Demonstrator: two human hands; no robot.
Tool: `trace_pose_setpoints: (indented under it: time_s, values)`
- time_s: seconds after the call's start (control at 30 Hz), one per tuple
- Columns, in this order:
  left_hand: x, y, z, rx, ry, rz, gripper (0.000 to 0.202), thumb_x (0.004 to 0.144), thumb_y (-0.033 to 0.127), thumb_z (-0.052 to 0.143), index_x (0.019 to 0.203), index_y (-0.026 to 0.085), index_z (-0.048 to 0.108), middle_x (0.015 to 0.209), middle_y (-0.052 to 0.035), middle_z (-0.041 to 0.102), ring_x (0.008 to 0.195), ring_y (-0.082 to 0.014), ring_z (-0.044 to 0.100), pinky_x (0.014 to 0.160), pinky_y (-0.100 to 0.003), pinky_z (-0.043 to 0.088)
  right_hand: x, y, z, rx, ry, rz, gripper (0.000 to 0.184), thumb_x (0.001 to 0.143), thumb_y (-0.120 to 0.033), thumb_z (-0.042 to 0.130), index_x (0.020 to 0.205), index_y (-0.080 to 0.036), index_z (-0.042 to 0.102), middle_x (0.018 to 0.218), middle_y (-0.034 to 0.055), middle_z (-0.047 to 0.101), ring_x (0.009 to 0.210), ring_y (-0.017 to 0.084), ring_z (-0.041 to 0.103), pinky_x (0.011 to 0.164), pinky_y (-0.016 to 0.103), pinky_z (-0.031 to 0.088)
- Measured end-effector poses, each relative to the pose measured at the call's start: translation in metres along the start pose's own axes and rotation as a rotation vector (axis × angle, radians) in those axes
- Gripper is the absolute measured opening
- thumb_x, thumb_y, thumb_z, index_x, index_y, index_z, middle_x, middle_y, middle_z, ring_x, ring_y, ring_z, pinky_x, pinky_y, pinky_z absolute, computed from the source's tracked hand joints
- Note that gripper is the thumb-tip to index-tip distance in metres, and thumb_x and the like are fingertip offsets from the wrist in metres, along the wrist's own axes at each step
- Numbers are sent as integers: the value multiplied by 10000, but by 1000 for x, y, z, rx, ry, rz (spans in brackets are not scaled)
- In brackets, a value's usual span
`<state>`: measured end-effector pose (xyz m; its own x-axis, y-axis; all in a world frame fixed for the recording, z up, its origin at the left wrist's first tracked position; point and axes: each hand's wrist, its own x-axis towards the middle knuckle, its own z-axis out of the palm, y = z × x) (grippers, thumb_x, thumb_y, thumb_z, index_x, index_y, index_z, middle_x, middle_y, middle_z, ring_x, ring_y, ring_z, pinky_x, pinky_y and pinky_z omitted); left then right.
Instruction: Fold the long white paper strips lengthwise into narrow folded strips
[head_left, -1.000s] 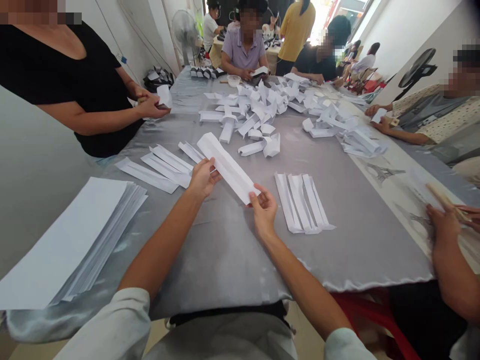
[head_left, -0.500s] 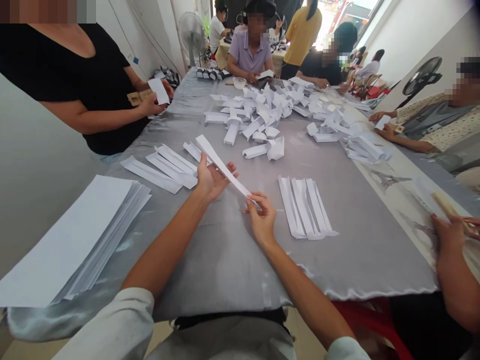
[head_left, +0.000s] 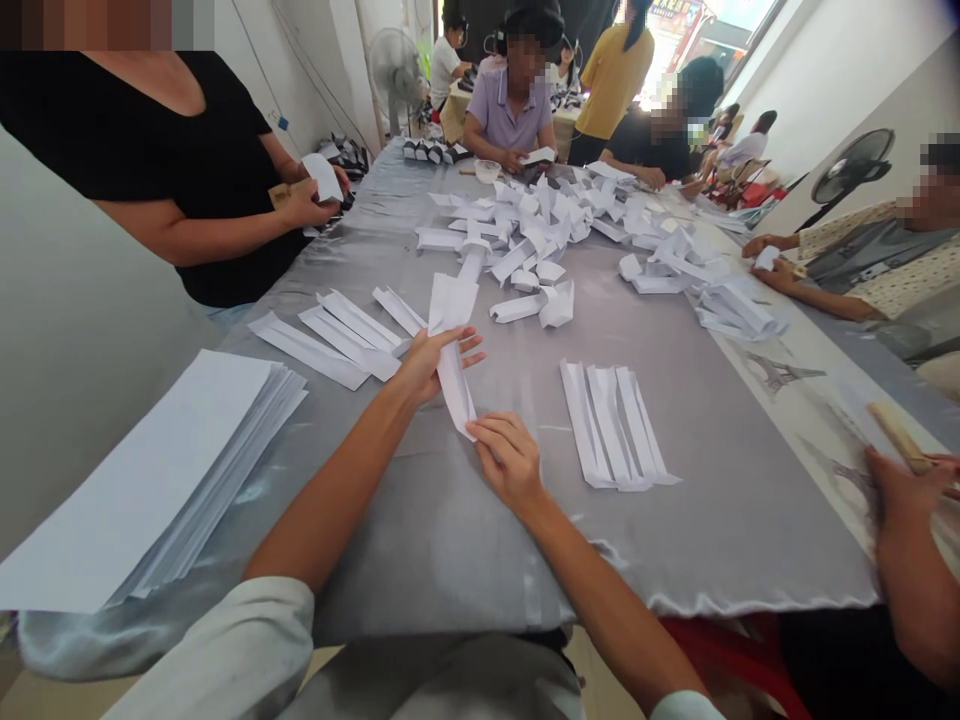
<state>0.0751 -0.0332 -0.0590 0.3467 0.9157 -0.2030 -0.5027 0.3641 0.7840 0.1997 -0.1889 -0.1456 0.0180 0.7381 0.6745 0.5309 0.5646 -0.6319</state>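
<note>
A folded white paper strip [head_left: 454, 388] with raised side edges slants over the table in front of me, its far end flared wider. My left hand [head_left: 422, 366] grips it around the middle, thumb across the top and fingers reaching out beyond its right side. At the near end, my right hand [head_left: 513, 462] pinches the strip's tip between thumb and fingers. Several similar folded strips [head_left: 352, 330] lie just left of my left hand. More folded strips [head_left: 616, 425] rest side by side to the right of my right hand.
A thick stack of white paper sheets [head_left: 150, 470] lies at the table's left. Farther back is a heap of folded paper pieces [head_left: 540, 220]. Co-workers handle paper around the grey-covered table [head_left: 720, 510]; a co-worker's hand [head_left: 904, 480] is near at right.
The strip has turned more upright in my view, and its far end now shows spread wider. My right hand has moved slightly down and left with the near end.
</note>
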Motion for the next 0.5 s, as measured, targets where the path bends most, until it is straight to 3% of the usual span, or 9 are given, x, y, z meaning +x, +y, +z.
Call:
trace_pose_setpoints:
  time_s: [0.2,0.3,0.43,0.5]
  values:
    - [0,-5,-2,227,35,-15,220,847,154,779,1043,114,689,1079,-175,761,954,-271,760,880,-455,656,7,-6,0,100,-36,75,218,1039,-286,619,1157,-313,800,995,61,772,958,246,695,872,456,600]
    - [-3,-11,2,238,-11,-5,240,879,134,716,1113,117,665,1105,-198,774,982,-301,773,882,-484,653,8,-9,3,134,-7,219,198,1009,-364,680,1161,-287,781,1023,68,745,968,234,689,869,421,592]
    - [-11,-14,8,249,-135,30,275,892,184,767,1139,111,671,1201,-210,764,1043,-308,775,944,-506,638,5,-4,9,200,208,499,699,823,-431,875,1438,-260,589,1292,120,658,1130,257,667,774,344,598]
    - [-13,-15,9,245,-164,51,301,886,215,802,1141,106,683,1225,-207,759,1062,-302,774,973,-503,631,5,1,10,329,204,629,801,787,-450,897,1471,-257,527,1206,94,696,1015,231,706,680,296,586]
